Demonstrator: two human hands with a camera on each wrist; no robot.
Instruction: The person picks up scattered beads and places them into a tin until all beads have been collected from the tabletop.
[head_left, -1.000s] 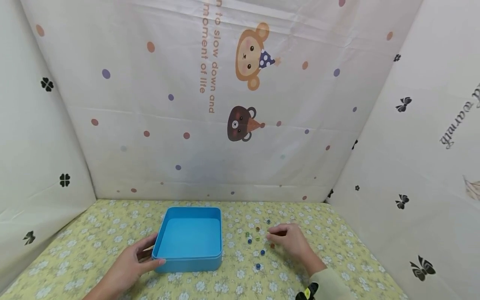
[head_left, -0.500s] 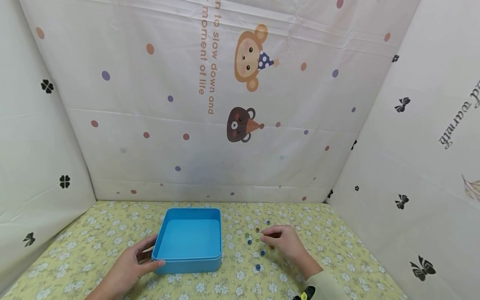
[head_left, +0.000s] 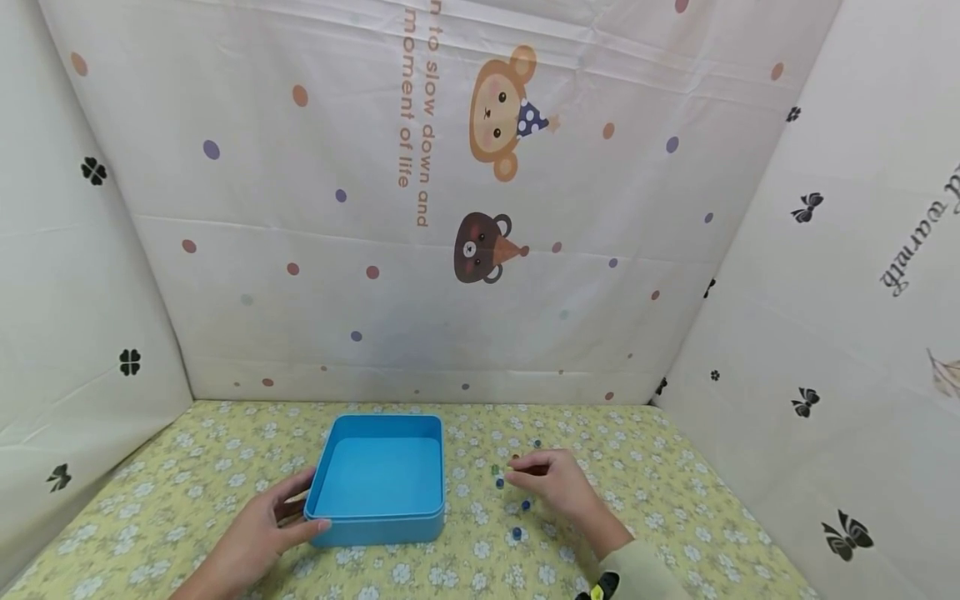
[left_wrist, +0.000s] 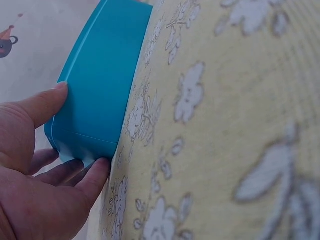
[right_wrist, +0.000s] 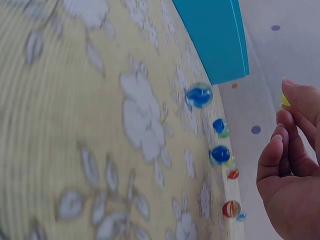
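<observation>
A square blue plastic box (head_left: pixel 378 479), without a lid, sits on the flowered cloth. My left hand (head_left: pixel 258 529) holds its near left corner; in the left wrist view the thumb lies against the rim side and the fingers curl at the lower edge. To the right of the box, my right hand (head_left: pixel 558 483) is above the loose glass marbles. A yellow marble (right_wrist: pixel 285 99) shows pinched between its thumb and finger, mostly covered by them. Close below lie a blue swirled marble (right_wrist: pixel 199 95), a dark blue marble (right_wrist: pixel 220 155) and a red-orange marble (right_wrist: pixel 231 209).
Other small marbles, including a green marble (head_left: pixel 495 470) and a blue marble (head_left: pixel 537 443), lie around the right hand. A yellow flowered cloth (head_left: pixel 637 517) covers the tabletop. Printed white sheets (head_left: pixel 300 308) stand behind and on both sides.
My right hand has moved left across the marbles, toward the box, and now overlaps some of them. The left hand and the box have stayed in place.
</observation>
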